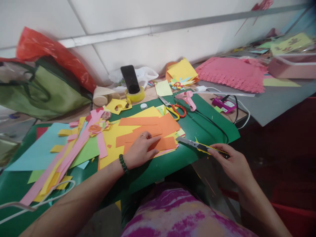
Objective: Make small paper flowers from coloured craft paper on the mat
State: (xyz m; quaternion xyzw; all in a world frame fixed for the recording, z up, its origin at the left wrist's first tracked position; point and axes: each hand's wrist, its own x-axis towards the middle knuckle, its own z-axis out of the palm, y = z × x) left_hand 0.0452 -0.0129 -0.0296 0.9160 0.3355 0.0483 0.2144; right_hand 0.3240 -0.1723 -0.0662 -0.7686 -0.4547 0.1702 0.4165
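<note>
My left hand (140,149) rests on several orange paper strips (168,143), its fingers stretched out over them. Beneath the strips lies a stack of yellow and other coloured paper (108,144). In my right hand (230,161) is a yellow and black utility knife (203,148). Its blade points left, close to the right edge of the paper stack, above the green mat (192,128). Scissors (174,108) with red and yellow handles lie just behind the orange strips. A pink glue gun (187,98) stands beyond them.
Pink and yellow paper strips (71,148) and a blue sheet (41,148) cover the left side. A phone (130,79) leans in a roll of yellow tape (135,94). A purple power socket (224,104) with cables sits right, before a pink fabric pile (229,74). A green bag (49,89) stands back left.
</note>
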